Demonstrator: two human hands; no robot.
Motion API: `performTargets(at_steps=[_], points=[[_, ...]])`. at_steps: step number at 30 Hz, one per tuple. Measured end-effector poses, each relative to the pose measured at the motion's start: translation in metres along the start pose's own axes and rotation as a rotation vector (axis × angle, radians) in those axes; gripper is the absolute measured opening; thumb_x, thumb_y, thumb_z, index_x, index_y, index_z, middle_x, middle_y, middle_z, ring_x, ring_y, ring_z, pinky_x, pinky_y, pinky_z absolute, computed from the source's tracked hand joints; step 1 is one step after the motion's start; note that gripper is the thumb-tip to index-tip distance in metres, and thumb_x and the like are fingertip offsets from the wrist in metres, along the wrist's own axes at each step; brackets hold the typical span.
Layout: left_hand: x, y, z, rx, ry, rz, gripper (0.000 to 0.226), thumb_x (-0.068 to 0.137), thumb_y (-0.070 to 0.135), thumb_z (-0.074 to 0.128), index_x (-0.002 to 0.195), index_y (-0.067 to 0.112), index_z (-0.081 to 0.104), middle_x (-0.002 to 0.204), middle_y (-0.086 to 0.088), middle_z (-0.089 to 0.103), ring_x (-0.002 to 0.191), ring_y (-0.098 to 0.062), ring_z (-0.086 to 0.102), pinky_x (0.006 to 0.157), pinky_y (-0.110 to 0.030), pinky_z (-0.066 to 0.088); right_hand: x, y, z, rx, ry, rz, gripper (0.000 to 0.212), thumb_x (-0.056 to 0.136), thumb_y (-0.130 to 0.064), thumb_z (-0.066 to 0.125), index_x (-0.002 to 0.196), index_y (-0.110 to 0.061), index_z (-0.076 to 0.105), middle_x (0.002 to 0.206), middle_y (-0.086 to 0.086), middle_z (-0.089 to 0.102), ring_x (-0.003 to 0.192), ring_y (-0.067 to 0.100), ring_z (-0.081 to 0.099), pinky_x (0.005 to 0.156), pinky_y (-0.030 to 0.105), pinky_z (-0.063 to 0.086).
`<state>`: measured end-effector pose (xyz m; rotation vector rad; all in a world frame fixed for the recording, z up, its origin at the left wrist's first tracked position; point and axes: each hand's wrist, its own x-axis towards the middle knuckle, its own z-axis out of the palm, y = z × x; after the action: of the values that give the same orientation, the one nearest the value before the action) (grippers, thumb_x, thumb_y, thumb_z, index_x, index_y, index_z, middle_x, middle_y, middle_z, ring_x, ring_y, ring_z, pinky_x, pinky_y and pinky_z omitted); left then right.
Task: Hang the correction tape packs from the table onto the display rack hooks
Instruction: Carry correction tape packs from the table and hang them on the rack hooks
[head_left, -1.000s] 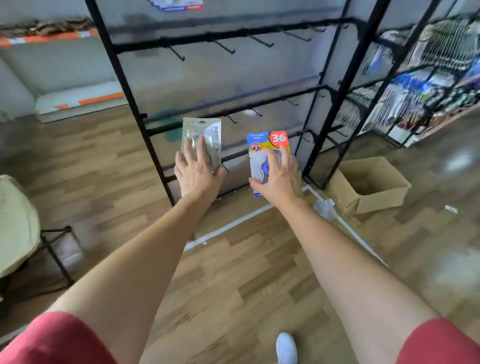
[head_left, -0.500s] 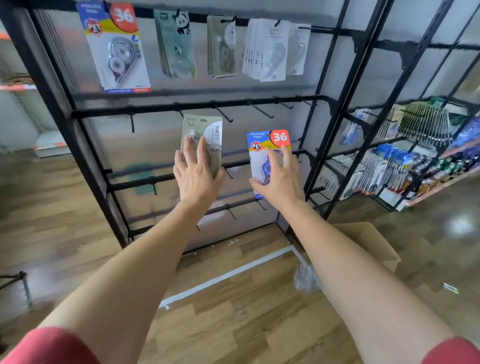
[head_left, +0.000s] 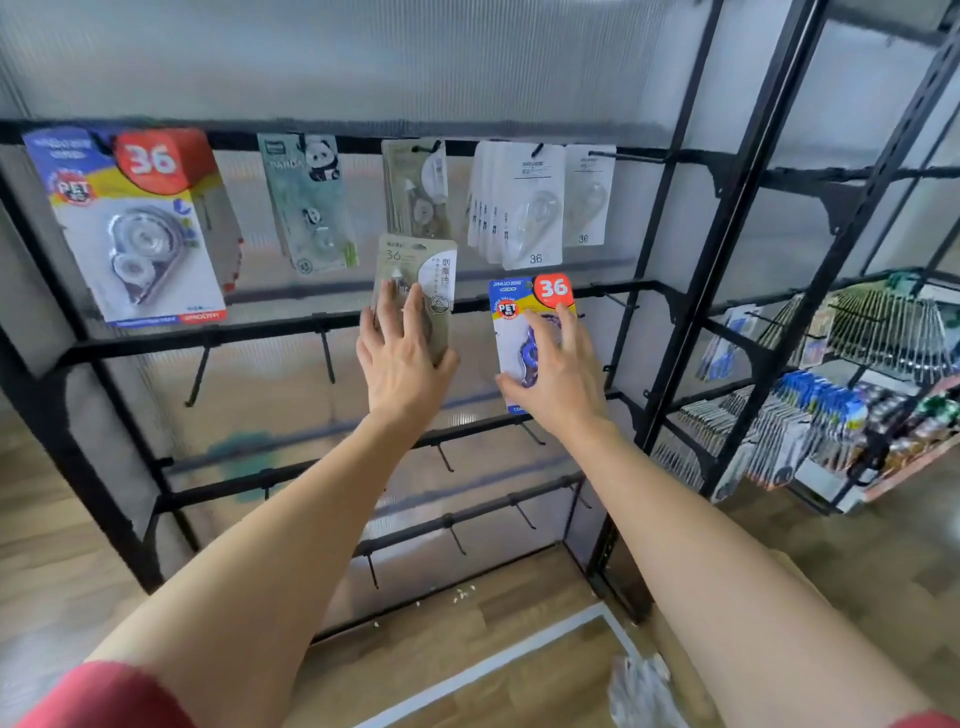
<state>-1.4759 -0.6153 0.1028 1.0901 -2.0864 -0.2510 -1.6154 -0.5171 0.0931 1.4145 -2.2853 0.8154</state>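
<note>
— Holding one pack in each hand, up in front of the display rack (head_left: 675, 291). That's the carrying-to-the-hook step, I'd say; neither pack is hung yet.

— Which is which?

— The left hand (head_left: 402, 358) grips a beige-green pack (head_left: 418, 270) by its lower half, fingers spread over the front. The right hand (head_left: 558, 374) clasps a blue and yellow pack (head_left: 524, 306) with a red "36" badge, thumb at the bottom edge.

— And where do they sit against the rack?

— Both tops are level with the second bar (head_left: 234, 338), below the top row. The beige-green pack is just under a like-looking hung pack (head_left: 418, 187). The big blue "36" pack (head_left: 130, 223) hangs far to the left.

— Free hooks?

— Several bare hooks (head_left: 326, 358) jut from the second bar and from the bars below.

— So the next move?

— Probably each hand must line the slot at the pack's top with a hook tip, push it on, then let go. The beige-green pack's slot isn't clear to me; it may need a lift toward its matching row.
</note>
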Motion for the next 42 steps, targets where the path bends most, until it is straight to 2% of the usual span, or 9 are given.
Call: performTargets(at_steps=[5, 9, 14, 19, 24, 31, 34, 42], points=[[0.039, 0.02, 0.017, 0.005, 0.08, 0.042, 0.075, 0.088, 0.031, 0.058, 0.151, 0.02, 0.02, 0.16, -0.007, 0.006, 0.142, -0.037, 0.011, 0.114, -0.047, 0.011, 0.045, 0.027, 0.01, 0.023, 0.049, -0.042, 0.081, 0.079, -0.04, 0.073, 0.145, -0.015, 0.035, 0.152, 0.017, 0.023, 0.137, 0.039, 0.026, 0.109, 0.048, 0.033], [0.068, 0.032, 0.027, 0.089, 0.129, 0.068, 0.074, 0.089, 0.033, 0.056, 0.152, 0.021, 0.017, 0.161, -0.007, 0.0, 0.144, -0.037, 0.005, 0.116, -0.049, 0.011, 0.082, 0.045, 0.018, 0.106, 0.115, -0.086, 0.082, 0.072, -0.034, 0.08, 0.14, -0.008, 0.043, 0.147, 0.023, 0.031, 0.133, 0.046, 0.031, 0.105, 0.053, 0.036], [0.094, 0.051, 0.041, 0.162, 0.181, -0.002, 0.075, 0.091, 0.035, 0.056, 0.152, 0.023, 0.014, 0.161, -0.007, -0.006, 0.144, -0.038, 0.001, 0.116, -0.048, 0.005, 0.122, 0.065, 0.023, 0.158, 0.132, -0.191, 0.08, 0.072, -0.032, 0.08, 0.139, -0.008, 0.046, 0.147, 0.025, 0.031, 0.134, 0.048, 0.03, 0.103, 0.055, 0.035], [0.106, 0.065, 0.052, 0.185, 0.231, -0.05, 0.073, 0.09, 0.034, 0.056, 0.152, 0.026, 0.018, 0.16, -0.007, -0.005, 0.144, -0.039, 0.001, 0.116, -0.05, 0.006, 0.143, 0.085, 0.034, 0.221, 0.118, -0.249, 0.077, 0.069, -0.031, 0.082, 0.136, -0.008, 0.05, 0.145, 0.027, 0.035, 0.13, 0.05, 0.034, 0.098, 0.057, 0.04], [0.109, 0.067, 0.058, 0.186, 0.312, -0.061, 0.07, 0.09, 0.032, 0.057, 0.151, 0.025, 0.024, 0.161, -0.007, -0.002, 0.144, -0.04, 0.003, 0.115, -0.053, 0.008, 0.152, 0.096, 0.044, 0.231, 0.122, -0.302, 0.08, 0.071, -0.033, 0.081, 0.139, -0.01, 0.046, 0.149, 0.024, 0.03, 0.134, 0.048, 0.03, 0.1, 0.057, 0.038], [0.122, 0.067, 0.058, 0.219, 0.286, -0.102, 0.071, 0.091, 0.034, 0.055, 0.152, 0.029, 0.019, 0.161, -0.005, -0.008, 0.144, -0.04, 0.0, 0.115, -0.054, 0.008, 0.165, 0.093, 0.057, 0.223, 0.094, -0.308, 0.079, 0.076, -0.038, 0.077, 0.143, -0.016, 0.041, 0.152, 0.022, 0.022, 0.138, 0.045, 0.022, 0.099, 0.06, 0.037], [0.125, 0.065, 0.059, 0.207, 0.286, -0.129, 0.071, 0.092, 0.036, 0.055, 0.152, 0.032, 0.017, 0.16, -0.006, -0.009, 0.144, -0.039, 0.002, 0.114, -0.054, 0.012, 0.17, 0.091, 0.059, 0.218, 0.095, -0.312, 0.079, 0.077, -0.037, 0.077, 0.143, -0.016, 0.04, 0.153, 0.022, 0.02, 0.139, 0.046, 0.019, 0.101, 0.06, 0.035], [0.131, 0.053, 0.07, 0.19, 0.327, -0.094, 0.072, 0.089, 0.035, 0.058, 0.151, 0.035, 0.02, 0.161, -0.009, -0.004, 0.141, -0.042, 0.011, 0.11, -0.054, 0.024, 0.176, 0.083, 0.073, 0.203, 0.16, -0.291, 0.081, 0.068, -0.035, 0.083, 0.138, -0.013, 0.048, 0.147, 0.029, 0.031, 0.13, 0.055, 0.032, 0.088, 0.066, 0.043]])
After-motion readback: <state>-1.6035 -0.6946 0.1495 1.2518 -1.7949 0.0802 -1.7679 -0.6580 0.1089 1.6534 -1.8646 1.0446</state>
